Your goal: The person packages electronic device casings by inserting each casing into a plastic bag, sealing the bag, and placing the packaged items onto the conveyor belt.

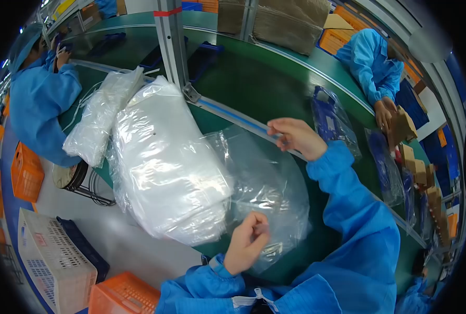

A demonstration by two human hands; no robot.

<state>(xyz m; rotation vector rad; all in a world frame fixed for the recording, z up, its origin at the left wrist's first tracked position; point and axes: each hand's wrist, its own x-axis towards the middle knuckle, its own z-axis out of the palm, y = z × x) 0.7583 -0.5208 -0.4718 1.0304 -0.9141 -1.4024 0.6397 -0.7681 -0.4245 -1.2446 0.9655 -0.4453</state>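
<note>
Blue jacket (356, 256) cloth is nearest to me as I look over this worker's arms, and just past the cuffs are 2 bare hands. At the lower edge of 1 clear bag (269, 180), the left hand (247, 243) has its fingers curled in toward the thumb; whether film is pinched there, I cannot tell. The right hand (298, 137) is lifted near the metal rail (232, 116), its fingers loosely bent and apart, and I see nothing held in it. The clear bag lies flat on the green table (316, 238), with its left side touching a thick stack of bags (167, 167). Beyond the stack lies a folded plastic bundle (105, 118). What could go wrong, in my judgement, comes mostly from the thin and slippery film: 2 layers may cling together, so that the fingers could take 2 bags instead of 1. The stack seems to reach past the table edge, above the floor (139, 248); a careless pull there could make its upper sheets slide down. If the right sleeve brushes the bagged blue part (330, 118) beyond the rail, it might be pushed toward the co-worker (369, 63) at right.
</note>
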